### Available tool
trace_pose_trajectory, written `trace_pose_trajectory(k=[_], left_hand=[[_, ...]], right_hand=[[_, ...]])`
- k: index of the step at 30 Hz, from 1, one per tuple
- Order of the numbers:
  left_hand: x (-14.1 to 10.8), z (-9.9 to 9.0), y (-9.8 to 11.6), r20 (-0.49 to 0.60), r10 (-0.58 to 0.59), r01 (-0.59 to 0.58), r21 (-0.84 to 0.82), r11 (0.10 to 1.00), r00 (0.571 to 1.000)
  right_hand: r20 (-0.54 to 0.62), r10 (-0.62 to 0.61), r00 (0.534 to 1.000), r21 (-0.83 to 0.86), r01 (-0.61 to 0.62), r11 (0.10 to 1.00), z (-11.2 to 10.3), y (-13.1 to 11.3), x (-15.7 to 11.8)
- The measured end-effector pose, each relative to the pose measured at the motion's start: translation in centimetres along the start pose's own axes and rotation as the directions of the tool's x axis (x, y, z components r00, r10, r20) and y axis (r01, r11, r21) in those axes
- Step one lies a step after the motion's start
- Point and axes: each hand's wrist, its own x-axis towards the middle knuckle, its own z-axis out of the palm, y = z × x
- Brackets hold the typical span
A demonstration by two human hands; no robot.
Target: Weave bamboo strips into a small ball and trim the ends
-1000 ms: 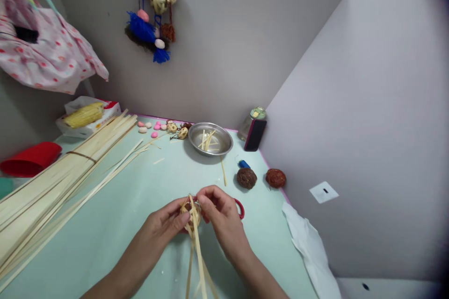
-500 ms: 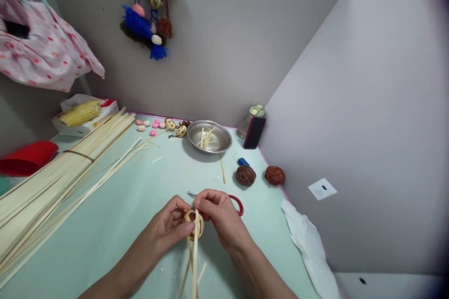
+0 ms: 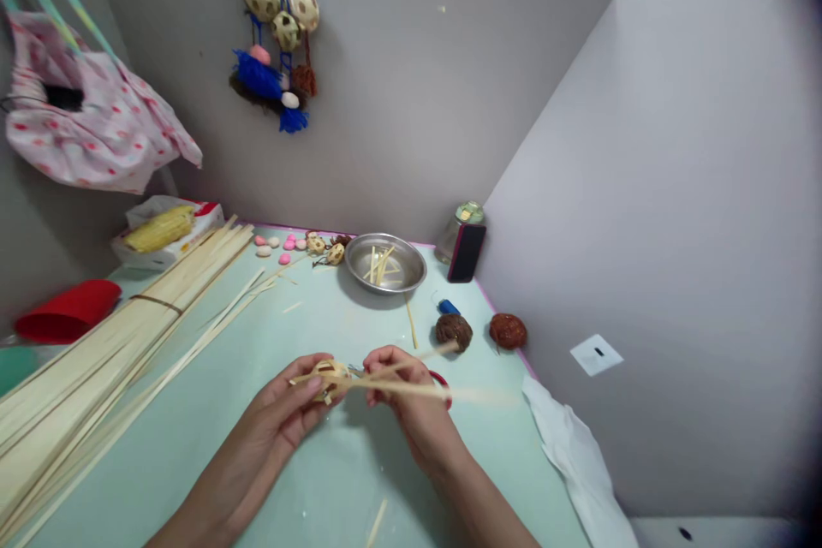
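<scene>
A banded bundle of flat strips (image 3: 134,325) lies left of the left hand (image 3: 286,407), which grasps a small woven ball (image 3: 330,380) above the table (image 3: 321,479). Loose strips (image 3: 411,389) cross the right hand (image 3: 414,415), its grip unclear, near the red handle (image 3: 443,388).

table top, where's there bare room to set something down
Bare table: between bowl and left hand; between that hand and loose strips; between right forearm and white cloth. Crowded: back edge, pink beads to bowl; left side, under strip bundle.
</scene>
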Motion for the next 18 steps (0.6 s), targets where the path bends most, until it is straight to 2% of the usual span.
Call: trace_pose_trajectory(k=[3,5,12,18], left_hand=[[0.1,-0.2,0.3,0.029,0.042,-0.040,-0.067,0.997,0.999],[0.1,-0.2,0.2,0.059,0.032,-0.029,-0.040,0.999,0.998],[0.5,-0.7,-1.0,0.102,0.057,-0.076,0.185,0.980,0.993],[0.5,-0.7,-0.9,0.166,-0.007,-0.036,0.256,0.966,0.986]], right_hand=[[0.084,-0.019,0.996,0.000,0.019,1.000,0.4,0.2,-0.3],[0.113,-0.038,0.993,0.000,0.038,0.999,0.7,0.3,-0.5],[0.034,-0.167,0.985,-0.220,0.170,0.960,0.8,0.5,-0.6],[0.050,-0.157,0.986,-0.269,0.164,0.949,0.9,0.5,-0.7]])
